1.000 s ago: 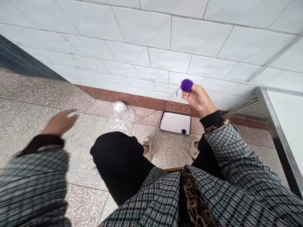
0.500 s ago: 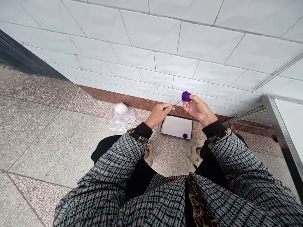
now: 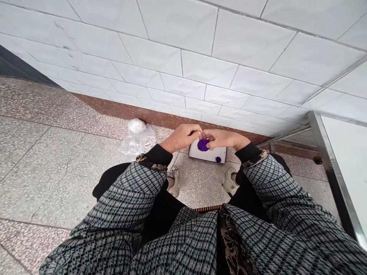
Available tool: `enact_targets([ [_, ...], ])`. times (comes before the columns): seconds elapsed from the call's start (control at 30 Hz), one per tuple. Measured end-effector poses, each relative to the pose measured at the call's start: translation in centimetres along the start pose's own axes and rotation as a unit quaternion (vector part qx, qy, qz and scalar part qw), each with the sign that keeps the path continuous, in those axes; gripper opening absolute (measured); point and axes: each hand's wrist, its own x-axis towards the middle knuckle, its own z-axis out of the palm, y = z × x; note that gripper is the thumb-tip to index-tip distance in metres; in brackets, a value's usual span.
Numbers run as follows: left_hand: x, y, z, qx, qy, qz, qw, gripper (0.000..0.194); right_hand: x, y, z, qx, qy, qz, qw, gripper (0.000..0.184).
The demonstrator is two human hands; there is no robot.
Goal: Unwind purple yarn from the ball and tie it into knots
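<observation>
while the right hand (image 3: 226, 138) is pinching yarn (image 3: 203, 145) above the tray's edge (image 3: 203, 158), the left hand (image 3: 183, 136), hold unclear, should be guiding lightly.

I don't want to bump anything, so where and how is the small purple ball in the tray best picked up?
Pinch the small purple ball across its round sides, probably best from above, leaning in from the wearer's side: it sits by the near right corner of the tray, and the left hand and right hand hide most of its far edge.
</observation>
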Motion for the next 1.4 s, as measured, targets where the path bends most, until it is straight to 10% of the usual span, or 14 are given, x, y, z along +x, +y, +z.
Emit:
enact_targets([
  [0.07, 0.3, -0.4, -0.2, 0.010, 0.027, -0.030, 0.999, 0.022, -0.7, -0.7, 0.0, 0.129, -0.015, -0.020, 0.991, 0.036],
  [0.2, 0.6, -1.0, 0.7, 0.011, -0.010, -0.056, 0.998, 0.025, -0.9, -1.8, -0.5, 0.320, 0.149, -0.089, 0.931, 0.045],
  [0.33, 0.7, -0.4, 1.5, -0.059, -0.165, -0.018, 0.984, 0.030, -0.3, -1.2, -0.7, 0.192, 0.304, -0.037, 0.932, 0.030],
  [0.5, 1.4, 0.3, 0.7, -0.073, -0.149, -0.008, 0.986, 0.030, -1.8, -0.8, -0.7, -0.157, 0.076, 0.055, 0.983, 0.025],
  [0.83, 1.1, 0.6, -2.0, -0.035, -0.136, -0.024, 0.990, 0.029, -4.2, -1.7, -1.1, -0.068, -0.163, 0.087, 0.980, 0.031],
  [1.03, 1.3, -0.2, 0.1, -0.098, -0.095, -0.055, 0.989, 0.040, -4.1, 0.2, -1.7, 0.175, -0.078, -0.090, 0.977, 0.045],
  [1.27, 1.3, 0.6, 3.2, -0.186, -0.124, -0.050, 0.973, 0.039, -0.7, 0.1, -1.5, 0.234, 0.305, -0.123, 0.915, 0.034],
  [1.4, 1.2, 1.3, 0.5, -0.083, -0.086, -0.020, 0.993, 0.032, -1.3, 0.1, -0.7, 0.056, 0.146, -0.026, 0.987, 0.029],
])
